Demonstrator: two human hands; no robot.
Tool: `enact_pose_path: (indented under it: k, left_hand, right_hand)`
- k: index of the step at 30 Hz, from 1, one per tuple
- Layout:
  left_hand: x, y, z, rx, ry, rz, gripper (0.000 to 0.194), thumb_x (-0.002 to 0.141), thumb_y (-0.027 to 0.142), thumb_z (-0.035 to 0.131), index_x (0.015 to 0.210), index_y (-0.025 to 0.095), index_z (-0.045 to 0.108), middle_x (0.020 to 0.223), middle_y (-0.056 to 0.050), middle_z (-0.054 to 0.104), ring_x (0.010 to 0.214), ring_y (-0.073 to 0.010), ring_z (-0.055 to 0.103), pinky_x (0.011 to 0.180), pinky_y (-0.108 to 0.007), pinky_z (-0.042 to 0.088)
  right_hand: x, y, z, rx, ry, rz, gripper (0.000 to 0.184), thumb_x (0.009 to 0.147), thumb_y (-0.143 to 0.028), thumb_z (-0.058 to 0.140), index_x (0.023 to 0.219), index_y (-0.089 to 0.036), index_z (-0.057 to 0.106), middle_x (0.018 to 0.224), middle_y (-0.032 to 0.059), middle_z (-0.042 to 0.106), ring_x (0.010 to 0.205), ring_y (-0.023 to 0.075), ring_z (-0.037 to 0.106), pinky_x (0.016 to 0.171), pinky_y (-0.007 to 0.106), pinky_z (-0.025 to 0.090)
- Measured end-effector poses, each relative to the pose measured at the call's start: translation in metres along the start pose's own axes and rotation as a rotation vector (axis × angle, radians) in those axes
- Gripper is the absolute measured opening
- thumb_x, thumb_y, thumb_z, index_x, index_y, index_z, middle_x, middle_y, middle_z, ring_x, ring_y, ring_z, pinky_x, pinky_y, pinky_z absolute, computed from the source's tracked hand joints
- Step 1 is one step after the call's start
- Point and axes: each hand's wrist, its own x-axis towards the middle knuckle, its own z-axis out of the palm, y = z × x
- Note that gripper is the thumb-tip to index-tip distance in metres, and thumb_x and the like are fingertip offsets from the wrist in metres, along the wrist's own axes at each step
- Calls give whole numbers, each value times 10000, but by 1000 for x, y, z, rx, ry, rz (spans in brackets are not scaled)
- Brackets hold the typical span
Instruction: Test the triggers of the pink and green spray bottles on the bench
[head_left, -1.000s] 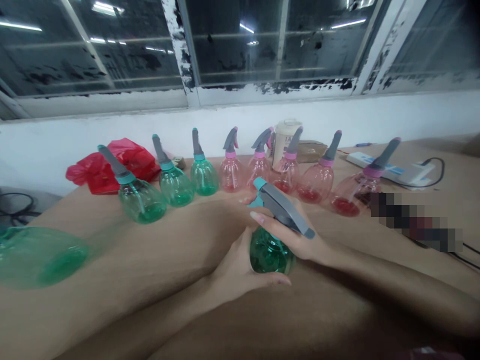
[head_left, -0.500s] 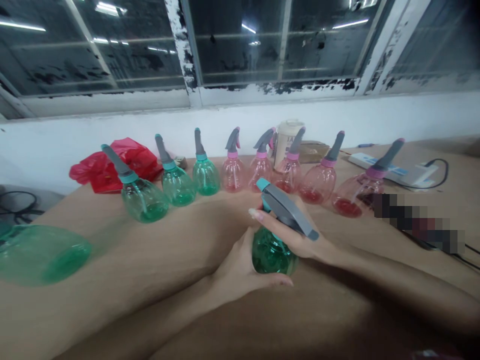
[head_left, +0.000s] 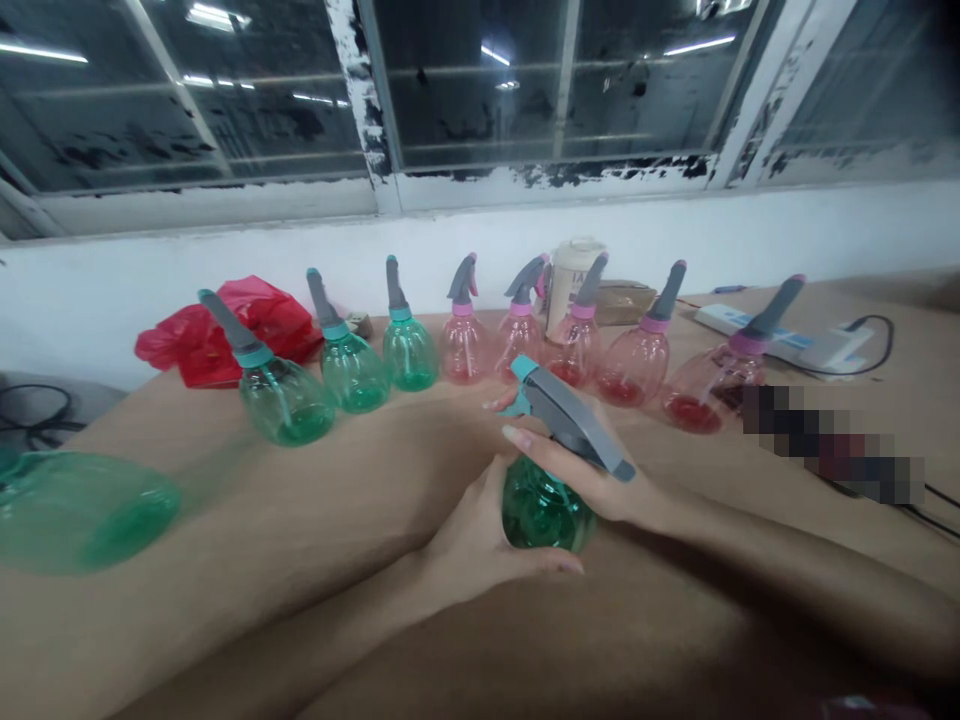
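A green spray bottle with a grey and teal spray head stands between my hands, its nozzle pointing up and left. My left hand curves around the left and near side of the bottle's body, thumb along the front. My right hand closes around the neck under the spray head, with fingertips by the teal trigger. Part of the neck is hidden by the fingers. Green liquid shows in the other green spray bottles to the left, and reddish liquid in several pink spray bottles behind.
Against the wall lie a red plastic bag and a cardboard-coloured packet, with a pale cup between bottles. A white power strip and cables are at right. Another green bottle is at the left edge of the table.
A right-hand finger has shifted outward at the trigger, and more of the teal trigger now shows. The left hand stays around the bottle, and the view has moved very slightly.
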Motion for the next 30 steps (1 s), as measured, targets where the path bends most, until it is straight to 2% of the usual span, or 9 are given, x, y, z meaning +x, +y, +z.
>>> enact_pose_path:
  k: [7,14,22,25,28,30]
  left_hand:
    - [-1,-2,1,9,8,-8,914,633,460,801,1380,239,321,1360,-130,476,1265,-368,436,1032,-546,378]
    - [-1,-2,1,-3,14,9,884,629,448,808,1352,239,345,1377,-117,459,1284,-354,414,1051,-533,360]
    - [-1,-1,0,-4,3,-19,868,623,452,809,1334,216,370,1337,-128,499,1263,-367,436,1029,-522,378]
    - [-1,-1,0,1,2,-33,877,635,456,800,1349,225,345,1354,-120,484,1269,-350,435,1029,-505,389]
    - [-1,-1,0,10,-3,-23,925,643,449,797,1392,245,293,1404,-121,433,1307,-349,395,1057,-513,367]
    - [-1,-2,0,24,8,-15,1009,629,456,804,1433,256,228,1426,-137,403,1321,-366,374,1064,-539,353]
  right_hand:
    - [0,1,1,-1,6,-11,160,862,-322,595,1013,-276,574,960,7,657,977,209,614,943,413,460]
    - [-1,0,0,-16,-5,11,161,864,-343,592,1010,-277,571,907,8,641,1027,220,597,917,398,473]
    - [0,0,0,-17,5,-18,168,856,-317,596,1013,-259,578,935,8,638,938,194,616,884,370,480]
    - [0,-1,-1,-38,-14,-16,157,864,-303,579,1012,-251,574,885,3,632,861,183,622,863,363,485]
    - [1,-4,-1,-59,-1,-25,120,862,-273,567,977,-239,576,811,-14,625,755,158,621,761,321,504]
    - [3,-6,0,-80,27,-28,43,849,-250,573,882,-223,577,725,-32,603,646,131,598,658,285,494]
